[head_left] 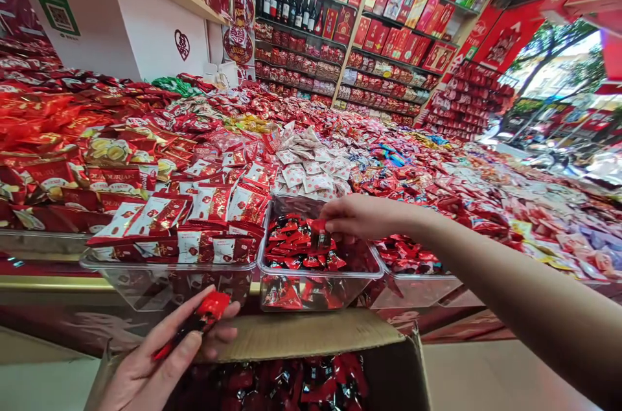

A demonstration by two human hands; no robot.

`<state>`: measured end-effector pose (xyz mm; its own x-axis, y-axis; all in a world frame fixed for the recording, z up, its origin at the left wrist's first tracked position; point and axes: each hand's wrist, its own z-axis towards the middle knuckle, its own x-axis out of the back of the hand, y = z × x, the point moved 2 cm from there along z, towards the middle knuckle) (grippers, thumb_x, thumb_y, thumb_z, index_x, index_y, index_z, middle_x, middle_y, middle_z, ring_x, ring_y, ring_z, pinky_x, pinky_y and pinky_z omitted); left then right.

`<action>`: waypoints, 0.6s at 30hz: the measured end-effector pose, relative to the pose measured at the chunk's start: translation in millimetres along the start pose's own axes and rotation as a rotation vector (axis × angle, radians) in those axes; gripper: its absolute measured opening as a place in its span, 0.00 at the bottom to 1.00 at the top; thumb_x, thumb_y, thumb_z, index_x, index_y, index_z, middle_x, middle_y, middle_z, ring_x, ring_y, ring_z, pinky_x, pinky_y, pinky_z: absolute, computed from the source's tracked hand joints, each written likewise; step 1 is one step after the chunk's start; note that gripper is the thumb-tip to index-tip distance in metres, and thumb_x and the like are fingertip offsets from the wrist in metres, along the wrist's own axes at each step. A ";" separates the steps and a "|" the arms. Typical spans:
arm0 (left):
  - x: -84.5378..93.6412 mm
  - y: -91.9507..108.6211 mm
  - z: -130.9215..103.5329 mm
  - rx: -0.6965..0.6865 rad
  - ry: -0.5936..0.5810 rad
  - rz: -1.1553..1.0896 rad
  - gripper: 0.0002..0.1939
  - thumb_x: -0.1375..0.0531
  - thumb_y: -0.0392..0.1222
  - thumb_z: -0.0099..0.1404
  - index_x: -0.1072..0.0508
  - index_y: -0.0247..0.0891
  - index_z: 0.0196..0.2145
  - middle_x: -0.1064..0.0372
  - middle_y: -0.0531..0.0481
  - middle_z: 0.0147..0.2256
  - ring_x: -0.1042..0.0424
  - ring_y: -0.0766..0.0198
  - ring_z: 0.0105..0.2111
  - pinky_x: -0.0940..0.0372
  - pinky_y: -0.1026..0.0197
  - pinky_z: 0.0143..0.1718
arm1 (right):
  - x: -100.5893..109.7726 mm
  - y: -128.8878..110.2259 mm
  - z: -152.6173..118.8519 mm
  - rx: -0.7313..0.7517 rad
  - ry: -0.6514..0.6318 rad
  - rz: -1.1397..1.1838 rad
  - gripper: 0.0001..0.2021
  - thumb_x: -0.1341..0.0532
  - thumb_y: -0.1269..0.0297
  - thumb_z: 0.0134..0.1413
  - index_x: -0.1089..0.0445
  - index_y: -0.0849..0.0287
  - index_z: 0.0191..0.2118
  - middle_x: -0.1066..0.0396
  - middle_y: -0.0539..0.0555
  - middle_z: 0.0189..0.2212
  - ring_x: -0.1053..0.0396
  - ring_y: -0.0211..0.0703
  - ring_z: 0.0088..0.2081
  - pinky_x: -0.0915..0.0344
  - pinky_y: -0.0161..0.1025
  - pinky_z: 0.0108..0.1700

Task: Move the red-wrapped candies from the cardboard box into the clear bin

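My left hand [170, 349] is closed on a red-and-black wrapped candy [208, 314] above the left part of an open cardboard box [321, 336]. Inside that box lie more wrapped candies [321, 382] of the same red and black look. My right hand [352, 216] reaches into a clear plastic bin [321, 275]. Its fingers pinch another red-and-black wrapped candy [319, 234] over the pile [291, 242] there. Part of the bin's right side is hidden by my hand and forearm.
To the left stands a clear bin [170, 265] heaped with red-and-white packets [208, 203]. White packets [311, 164] rise behind the candy bin. Another clear bin [413, 278] is on the right, under my forearm. Shelves [350, 48] with boxes and bottles line the back wall.
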<state>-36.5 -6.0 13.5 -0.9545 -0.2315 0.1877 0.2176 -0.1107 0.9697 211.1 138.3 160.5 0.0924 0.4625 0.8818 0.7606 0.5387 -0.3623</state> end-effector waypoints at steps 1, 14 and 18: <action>-7.1 6.1 -3.1 0.100 -0.098 -0.186 0.18 0.49 0.48 0.62 0.35 0.50 0.50 0.25 0.50 0.41 0.25 0.54 0.36 0.27 0.57 0.31 | 4.4 -5.6 -7.0 0.022 0.005 0.131 0.07 0.48 0.64 0.55 0.36 0.62 0.33 0.34 0.49 0.24 0.40 0.31 0.23 0.43 0.31 0.27; -73.6 70.4 -4.3 0.277 -0.263 -0.718 0.23 0.40 0.48 0.56 0.38 0.54 0.50 0.23 0.57 0.32 0.24 0.61 0.30 0.27 0.62 0.30 | -28.1 -55.8 -35.8 0.232 -0.001 0.530 0.08 0.45 0.62 0.54 0.36 0.62 0.35 0.34 0.47 0.24 0.37 0.30 0.24 0.40 0.29 0.27; -56.2 59.9 -7.7 0.197 -0.176 -0.545 0.25 0.40 0.50 0.54 0.37 0.52 0.50 0.23 0.55 0.30 0.25 0.61 0.28 0.28 0.62 0.29 | -15.2 -40.6 -38.3 0.206 0.169 0.294 0.09 0.43 0.62 0.51 0.33 0.61 0.36 0.31 0.50 0.29 0.36 0.33 0.29 0.40 0.30 0.30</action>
<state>31.8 -7.1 59.8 -0.9409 -0.0267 -0.3375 -0.3380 0.0169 0.9410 203.4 82.4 173.4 0.4047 0.5049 0.7624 0.5424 0.5387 -0.6447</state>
